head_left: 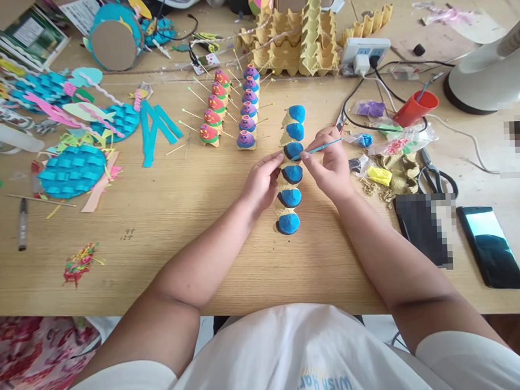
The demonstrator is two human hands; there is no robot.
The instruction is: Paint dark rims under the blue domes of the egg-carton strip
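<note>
Plainly, the wooden surface (pixel 160 255) was cluttered, egg trays (pixel 281 56) at the back, while left fingers (pixel 271 162) held a blue-domed strip (pixel 291 174) and right fingers (pixel 326 140) a blue stick (pixel 317 150).

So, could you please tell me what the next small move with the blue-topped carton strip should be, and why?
I'd probably work the dark edge of the third cup from the far end: the right hand holds the thin blue tool at it, and the left hand steadies the carton strip. The four nearest cups show dark edges; the two farthest cups show none.
</note>
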